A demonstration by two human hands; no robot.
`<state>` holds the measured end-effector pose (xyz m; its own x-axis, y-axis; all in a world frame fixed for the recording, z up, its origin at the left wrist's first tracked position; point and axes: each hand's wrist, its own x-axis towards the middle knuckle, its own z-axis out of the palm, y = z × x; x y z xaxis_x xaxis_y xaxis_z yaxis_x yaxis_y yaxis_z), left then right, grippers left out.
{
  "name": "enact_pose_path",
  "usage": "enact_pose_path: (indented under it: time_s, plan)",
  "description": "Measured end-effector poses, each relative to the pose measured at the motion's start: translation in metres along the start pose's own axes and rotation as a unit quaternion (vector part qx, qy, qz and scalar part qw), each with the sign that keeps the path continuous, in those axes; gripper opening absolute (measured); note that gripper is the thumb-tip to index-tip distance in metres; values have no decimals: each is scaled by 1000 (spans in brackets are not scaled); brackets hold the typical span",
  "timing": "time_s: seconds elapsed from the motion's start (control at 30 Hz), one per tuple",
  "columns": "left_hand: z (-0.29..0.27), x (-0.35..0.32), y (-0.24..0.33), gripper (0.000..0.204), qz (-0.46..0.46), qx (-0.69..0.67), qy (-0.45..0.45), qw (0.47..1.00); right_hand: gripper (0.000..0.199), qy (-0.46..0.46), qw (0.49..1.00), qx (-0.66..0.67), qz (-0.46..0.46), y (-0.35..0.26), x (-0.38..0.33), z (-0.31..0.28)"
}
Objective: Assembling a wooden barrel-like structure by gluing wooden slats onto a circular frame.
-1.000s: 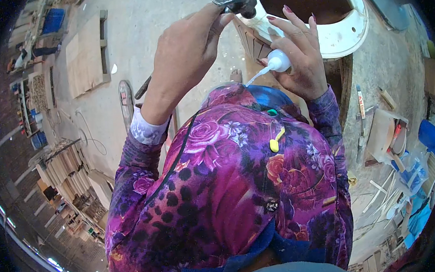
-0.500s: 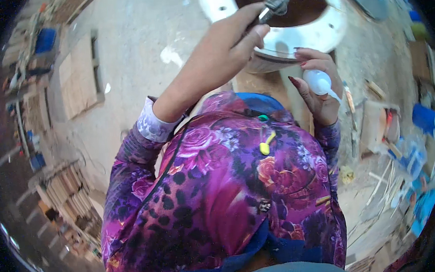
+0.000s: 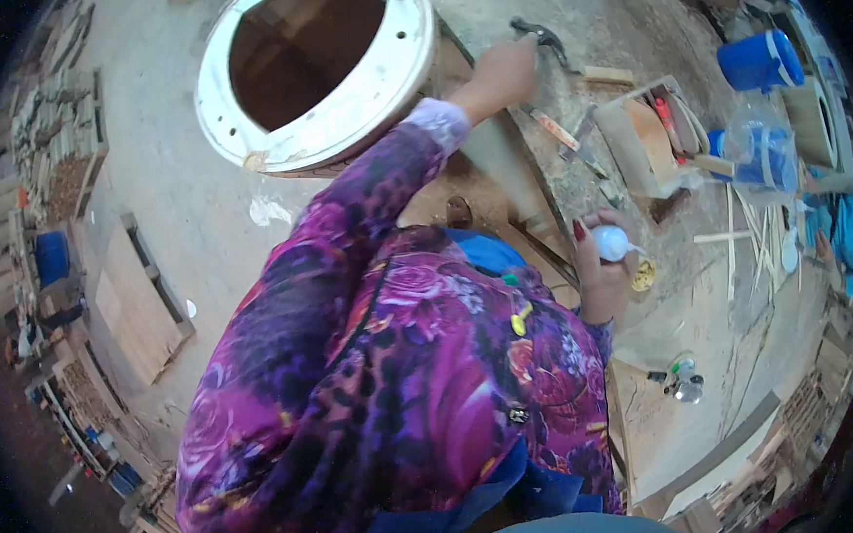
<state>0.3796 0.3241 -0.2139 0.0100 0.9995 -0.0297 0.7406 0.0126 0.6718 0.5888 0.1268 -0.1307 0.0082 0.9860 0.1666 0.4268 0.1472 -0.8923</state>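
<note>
My left arm reaches across to the right, over the workbench. At its end my left hand (image 3: 501, 76) is closed round the handle of a dark metal claw hammer (image 3: 548, 42); the hammer's head shows past the fingers, low over the bench top. My right hand (image 3: 603, 270), near my body on the right, is wrapped round a small white squeeze bottle (image 3: 614, 243) with a thin nozzle pointing right. Left of my left hand stands a drum-shaped piece with a white ring-shaped top (image 3: 216, 103), small holes in its rim and a brown hollow inside.
On the bench lie a wood block (image 3: 608, 76), a chisel-like tool (image 3: 553, 130), an open box (image 3: 624, 147) with tools and a small yellow dish (image 3: 644, 275). Blue containers (image 3: 761, 60) and thin wood sticks (image 3: 762, 246) are farther right. A flat board (image 3: 136, 304) lies at left.
My left hand has carried the hammer rightward, from over the white ring to the bench. My view has turned right, so the drum appears farther left. My right hand still holds the bottle.
</note>
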Motion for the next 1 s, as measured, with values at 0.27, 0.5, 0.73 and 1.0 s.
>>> enact_pose_path:
  time_s: [0.27, 0.5, 0.73, 1.0]
  plan:
    - [-71, -92, 24, 32, 254, -26, 178, 950, 28, -52, 993, 82, 74, 6, 26, 2]
    - [-169, -252, -55, 52, -20, 205, 229, 951, 25, -160, 984, 49, -54, -37, 78, 68]
    - [-180, -270, -93, 58, -100, 249, 197, 943, 26, -229, 944, 40, -234, -103, 77, 160]
    - [-181, -265, -96, 61, -95, 203, 197, 954, 25, -239, 948, -7, -211, -99, 73, 153]
